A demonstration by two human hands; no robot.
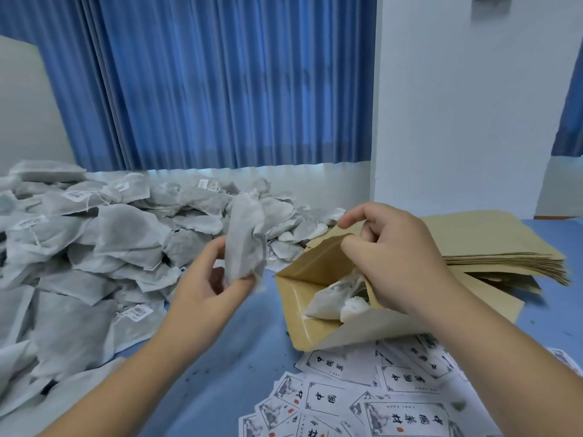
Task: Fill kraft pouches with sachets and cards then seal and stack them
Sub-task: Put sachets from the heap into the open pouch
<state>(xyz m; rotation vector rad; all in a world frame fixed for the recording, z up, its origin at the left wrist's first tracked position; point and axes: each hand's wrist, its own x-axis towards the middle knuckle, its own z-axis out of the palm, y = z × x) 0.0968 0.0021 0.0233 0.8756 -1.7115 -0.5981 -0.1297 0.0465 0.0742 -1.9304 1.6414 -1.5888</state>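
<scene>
My left hand (211,279) pinches a grey sachet (244,238) and holds it upright above the blue table, just left of an open kraft pouch (318,272). My right hand (400,253) grips the pouch's upper edge and keeps its mouth spread open. Inside the pouch lie sachets (334,304), at least two. Printed cards (378,389) are scattered on the table below the pouch.
A large heap of grey sachets (79,253) covers the left side of the blue table (239,342). A stack of flat kraft pouches (498,244) lies at the right, behind my right hand. Blue curtains and a white wall stand behind.
</scene>
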